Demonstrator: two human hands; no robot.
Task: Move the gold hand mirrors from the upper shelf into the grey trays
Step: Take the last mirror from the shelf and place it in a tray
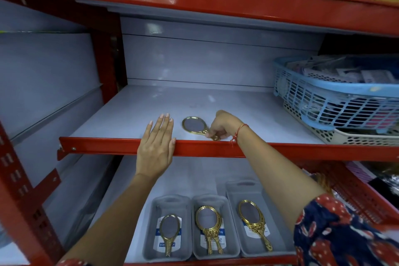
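One gold hand mirror lies flat on the upper shelf near its red front edge. My right hand is closed on the mirror's handle. My left hand rests flat and open on the shelf's front edge, just left of the mirror. On the lower shelf stand three grey trays side by side. The left tray holds one gold mirror. The middle tray holds two stacked gold mirrors. The right tray holds gold mirrors lying overlapped.
A blue mesh basket full of packets sits on a cream perforated tray at the right of the upper shelf. Red steel uprights frame the left side. A red mesh basket stands right of the trays.
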